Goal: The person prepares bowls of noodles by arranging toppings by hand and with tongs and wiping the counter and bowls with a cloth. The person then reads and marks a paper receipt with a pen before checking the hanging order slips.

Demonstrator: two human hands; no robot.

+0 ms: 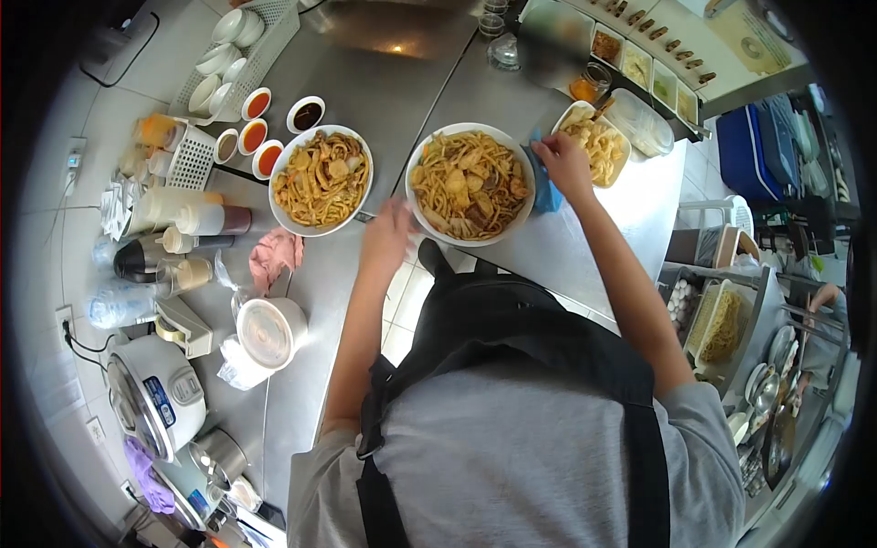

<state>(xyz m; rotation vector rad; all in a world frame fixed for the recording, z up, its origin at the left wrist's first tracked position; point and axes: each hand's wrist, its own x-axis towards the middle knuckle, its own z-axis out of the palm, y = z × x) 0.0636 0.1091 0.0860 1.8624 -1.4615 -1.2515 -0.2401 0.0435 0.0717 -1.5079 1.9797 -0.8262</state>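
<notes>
My right hand (565, 164) is closed, its fingertips pinching the top of a blue cloth (548, 194) against the right rim of a white bowl of noodles (470, 187). Slices and vegetable pieces top the noodles. Near that bowl's lower left rim is my left hand (388, 239), smeared by motion, so its fingers do not show clearly. A second white bowl of noodles (322, 181) stands to the left on the steel counter. Just beyond my right hand sits a container of pale yellow fried pieces (603, 155).
Small sauce cups (254, 135) and a dark sauce cup (306, 114) stand at the upper left. A pink cloth (274, 258), a lidded tub (271, 333) and a rice cooker (157, 397) line the left counter. At the far right, another person's arm (827, 306) shows beside pans.
</notes>
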